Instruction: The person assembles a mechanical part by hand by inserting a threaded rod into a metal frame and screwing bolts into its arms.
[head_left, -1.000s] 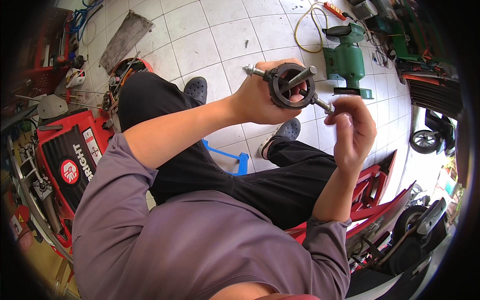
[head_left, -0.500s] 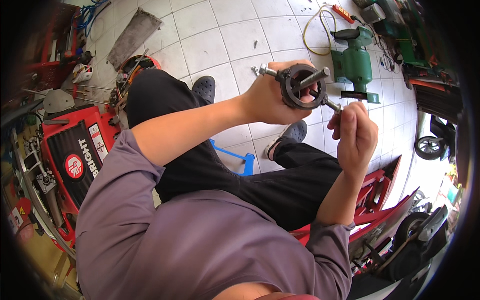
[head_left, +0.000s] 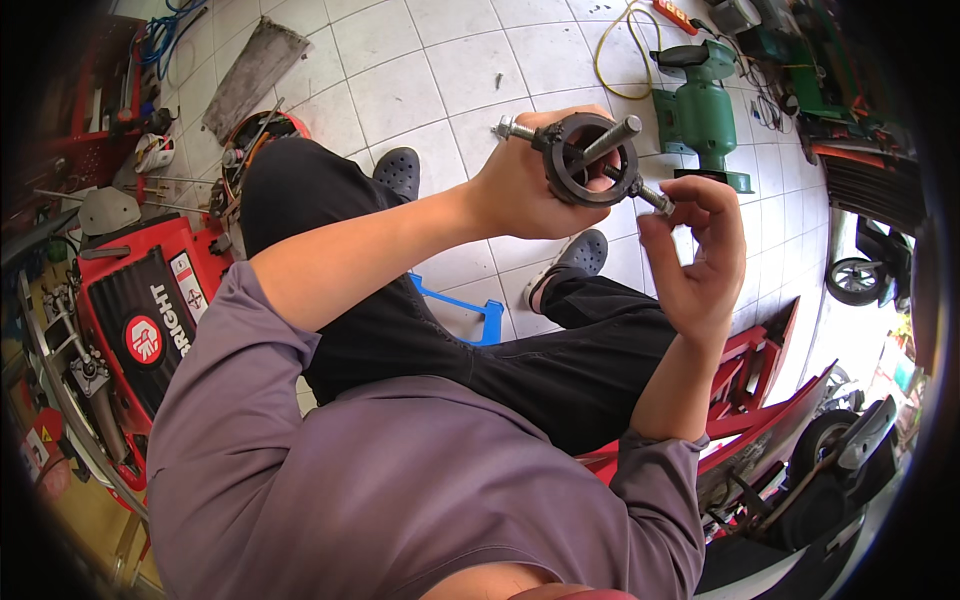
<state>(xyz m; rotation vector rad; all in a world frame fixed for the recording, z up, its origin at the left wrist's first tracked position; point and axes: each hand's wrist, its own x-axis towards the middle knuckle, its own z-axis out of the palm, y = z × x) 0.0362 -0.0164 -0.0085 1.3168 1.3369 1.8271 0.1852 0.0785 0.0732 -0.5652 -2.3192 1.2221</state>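
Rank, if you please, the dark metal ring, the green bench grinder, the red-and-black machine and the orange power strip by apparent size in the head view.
1. Red-and-black machine
2. Green bench grinder
3. Dark metal ring, nearer the camera
4. Orange power strip

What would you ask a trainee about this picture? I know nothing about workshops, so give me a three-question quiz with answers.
1. True or false: the left hand holds the dark metal ring.

2. Which thing is the right hand nearest?
A. the yellow cord
B. the silver bolt at the ring's lower-right side
C. the blue frame

3. What colour is the bench grinder standing on the tiled floor?

Key:
1. True.
2. B.
3. Green.
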